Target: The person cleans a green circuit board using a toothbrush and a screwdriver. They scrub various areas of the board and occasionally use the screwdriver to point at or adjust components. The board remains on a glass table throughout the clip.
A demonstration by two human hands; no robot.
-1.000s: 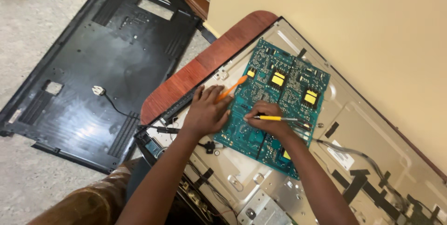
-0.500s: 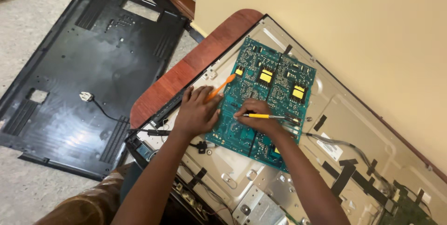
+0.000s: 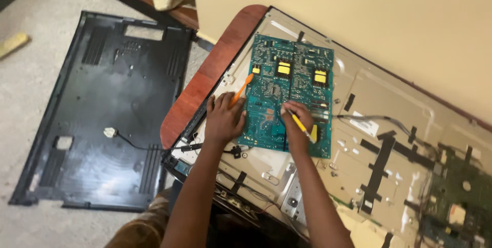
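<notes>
A green circuit board [image 3: 287, 81] with yellow parts lies on the metal back of an opened flat screen [image 3: 405, 114]. My left hand [image 3: 224, 118] rests at the board's left edge and holds an orange tool [image 3: 242, 89] that points up along that edge. My right hand [image 3: 297, 120] sits on the board's lower right part, gripping a yellow-handled tool [image 3: 300, 125] with its tip down on the board.
The screen lies on a reddish wooden table [image 3: 215, 68] by a cream wall. A black plastic back cover [image 3: 102, 109] with a cable lies on the floor to the left. Black tape strips [image 3: 382, 161] and a second green board [image 3: 461, 196] are at the right.
The view has shifted, so the board sits further right in the picture. Both hands stay on the board; the yellow tool has turned from lying level to pointing down and right.
</notes>
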